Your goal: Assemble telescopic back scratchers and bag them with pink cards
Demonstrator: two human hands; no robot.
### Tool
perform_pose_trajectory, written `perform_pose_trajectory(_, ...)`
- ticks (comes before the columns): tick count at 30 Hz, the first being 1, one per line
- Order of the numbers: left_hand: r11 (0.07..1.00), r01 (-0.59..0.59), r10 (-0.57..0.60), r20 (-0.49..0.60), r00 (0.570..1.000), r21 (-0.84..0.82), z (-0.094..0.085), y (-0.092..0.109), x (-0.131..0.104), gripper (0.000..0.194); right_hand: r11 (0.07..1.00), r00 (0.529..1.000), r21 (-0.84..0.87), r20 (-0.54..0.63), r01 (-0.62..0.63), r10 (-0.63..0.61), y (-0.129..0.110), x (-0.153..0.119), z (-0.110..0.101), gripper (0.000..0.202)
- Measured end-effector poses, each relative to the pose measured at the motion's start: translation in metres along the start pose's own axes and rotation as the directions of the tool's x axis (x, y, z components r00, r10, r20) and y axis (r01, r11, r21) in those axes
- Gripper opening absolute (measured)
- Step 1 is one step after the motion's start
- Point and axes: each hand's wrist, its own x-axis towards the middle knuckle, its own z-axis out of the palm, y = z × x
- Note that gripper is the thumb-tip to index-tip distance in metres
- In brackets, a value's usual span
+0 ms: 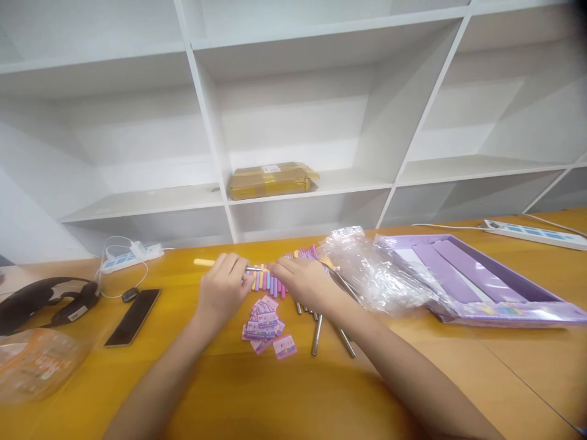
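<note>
My left hand (223, 282) is closed around a slim stick with a yellow handle (204, 263) and a metal shaft (254, 269). My right hand (300, 280) pinches the stick's other end, where a bit of yellow shows at the fingertips. Beneath it lies a row of short coloured sticks (263, 281) in yellow, purple, blue and pink. Closer to me is a loose pile of small pink-purple cards (263, 324), one card (285, 346) apart from it. Several metal rods (317, 336) lie by my right forearm, partly hidden. A purple striped bundle is mostly covered by my right hand.
Crumpled clear plastic (380, 275) overlaps a purple box (495, 275) on the right. Left are a phone (132, 318), a power strip (131, 258), a black strap-like item (46, 302) and a plastic bag (39, 366). White shelving behind holds a taped parcel (273, 181).
</note>
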Motion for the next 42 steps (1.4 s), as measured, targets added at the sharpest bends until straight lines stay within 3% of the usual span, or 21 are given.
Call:
perform_pose_trajectory(4, 0.996, 0.077, -0.074, -0.054, 0.996, 0.054, -0.006, -0.031, 0.006, 0.021, 0.997, 0.993, -0.055, -0.108, -0.047, 0.040, 0.022, -0.004, -0.012, 0.030)
perform_pose_trajectory(8, 0.997, 0.071, -0.072, -0.040, 0.997, -0.018, -0.012, -0.064, 0.012, 0.017, 0.995, 0.992, -0.075, -0.116, -0.062, 0.053, 0.055, -0.011, -0.030, 0.029)
perform_pose_trajectory(11, 0.996, 0.048, -0.051, -0.037, 0.998, -0.072, -0.011, -0.066, 0.013, 0.017, 0.994, 0.991, -0.097, -0.132, -0.043, 0.030, 0.067, -0.013, -0.038, 0.031)
perform_pose_trajectory(15, 0.993, 0.117, -0.117, -0.105, 0.988, -0.003, -0.009, -0.075, 0.011, 0.015, 0.990, 0.982, -0.131, -0.188, -0.056, 0.031, 0.081, -0.021, -0.045, 0.036)
perform_pose_trajectory(19, 0.966, 0.249, -0.237, -0.155, 0.959, 0.063, -0.017, -0.132, 0.003, 0.015, 0.970, 0.957, -0.102, -0.216, -0.219, 0.193, 0.126, -0.049, -0.059, 0.039)
perform_pose_trajectory(22, 0.952, 0.289, -0.274, -0.143, 0.951, 0.101, -0.027, -0.175, -0.005, 0.018, 0.904, 0.888, -0.091, -0.251, -0.418, 0.386, 0.167, -0.080, -0.070, 0.034)
perform_pose_trajectory(24, 0.954, 0.288, -0.278, -0.117, 0.954, 0.085, -0.029, -0.188, -0.009, 0.014, 0.859, 0.846, -0.065, -0.223, -0.509, 0.484, 0.184, -0.097, -0.076, 0.031)
perform_pose_trajectory(27, 0.961, 0.274, -0.270, -0.114, 0.956, 0.026, -0.025, -0.184, -0.011, 0.009, 0.832, 0.821, -0.017, -0.176, -0.554, 0.543, 0.193, -0.109, -0.078, 0.027)
perform_pose_trajectory(32, 0.971, 0.239, -0.240, -0.083, 0.967, -0.024, -0.018, -0.172, -0.007, 0.010, 0.806, 0.792, 0.023, -0.172, -0.592, 0.586, 0.189, -0.106, -0.076, 0.023)
perform_pose_trajectory(36, 0.964, 0.266, -0.267, -0.040, 0.963, -0.027, -0.020, -0.172, -0.007, 0.010, 0.802, 0.787, 0.041, -0.172, -0.595, 0.593, 0.189, -0.104, -0.077, 0.022)
perform_pose_trajectory(42, 0.970, 0.244, -0.244, -0.027, 0.969, -0.009, -0.024, -0.172, -0.005, 0.007, 0.747, 0.735, 0.037, -0.156, -0.663, 0.660, 0.192, -0.106, -0.080, 0.025)
